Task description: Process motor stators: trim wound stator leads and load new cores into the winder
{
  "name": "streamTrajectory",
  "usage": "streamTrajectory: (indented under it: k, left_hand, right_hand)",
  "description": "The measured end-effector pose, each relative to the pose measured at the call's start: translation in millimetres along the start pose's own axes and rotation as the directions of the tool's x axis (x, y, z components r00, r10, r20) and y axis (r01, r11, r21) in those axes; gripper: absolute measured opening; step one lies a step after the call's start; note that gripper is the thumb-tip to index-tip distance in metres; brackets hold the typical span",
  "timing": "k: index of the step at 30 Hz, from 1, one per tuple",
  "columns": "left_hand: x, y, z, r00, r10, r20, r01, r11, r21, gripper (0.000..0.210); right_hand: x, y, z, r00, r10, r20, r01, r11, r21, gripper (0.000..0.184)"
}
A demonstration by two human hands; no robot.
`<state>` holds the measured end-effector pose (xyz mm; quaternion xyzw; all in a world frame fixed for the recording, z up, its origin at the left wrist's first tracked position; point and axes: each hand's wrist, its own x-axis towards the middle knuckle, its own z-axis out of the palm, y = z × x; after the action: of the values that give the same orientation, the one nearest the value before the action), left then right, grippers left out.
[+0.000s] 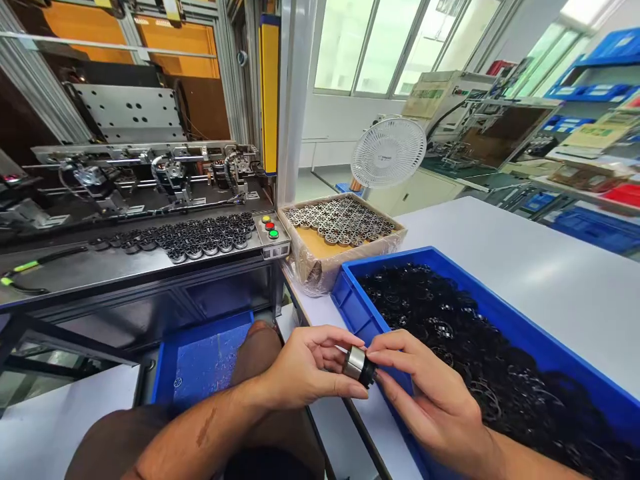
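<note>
My left hand (320, 367) grips a short silvery metal core (354, 363) between thumb and fingers, over the front edge of the blue bin. A black plastic end piece (369, 373) sits against the core's right end. The fingertips of my right hand (425, 383) pinch that black piece from the other side. Whether it is fully seated on the core cannot be seen. Right beside my hands, the blue bin (385, 313) holds a heap of loose black plastic pieces (450, 327).
A plastic-lined carton (320, 267) of metal cores (345, 220) stands behind the bin. To the left, black-ended cores (200, 237) line the machine's ledge, near a button box (273, 233). A fan (389, 153) stands behind. A blue tray (200, 360) lies low beside my leg.
</note>
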<state>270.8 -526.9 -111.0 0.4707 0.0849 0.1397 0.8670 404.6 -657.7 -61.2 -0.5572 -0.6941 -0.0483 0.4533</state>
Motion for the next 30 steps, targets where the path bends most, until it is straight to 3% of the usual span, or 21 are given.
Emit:
streamTrajectory:
  k: [5,9,14,22,30]
  left_hand:
    - [2,-5,-0.5,0.997,0.048,-0.054,-0.047,0.999,0.011,0.058]
    - [1,-8,-2.3,0.995,0.059,-0.086,-0.058,0.998,0.011,0.058]
    - [1,-10,-3.0,0.994,0.075,-0.074,-0.076,0.997,-0.014,0.056]
    - [-1,-7,-3.5,0.994,0.078,-0.078,-0.081,0.996,-0.033,0.053]
    - [-5,-14,0.3,0.991,0.109,-0.076,-0.108,0.994,0.008,0.048]
  right_hand:
    - [-3,4,1,0.999,-0.039,0.026,0.040,0.999,-0.036,0.031]
    - [-8,14,3,0.989,-0.149,0.022,0.151,0.983,-0.106,0.031]
    - [-11,18,2,0.967,-0.248,0.054,0.254,0.938,-0.237,0.024]
    - [-9,15,3,0.941,-0.334,0.055,0.334,0.890,-0.311,0.018]
    - [-12,10,8,0.954,-0.298,0.039,0.297,0.912,-0.282,0.020]
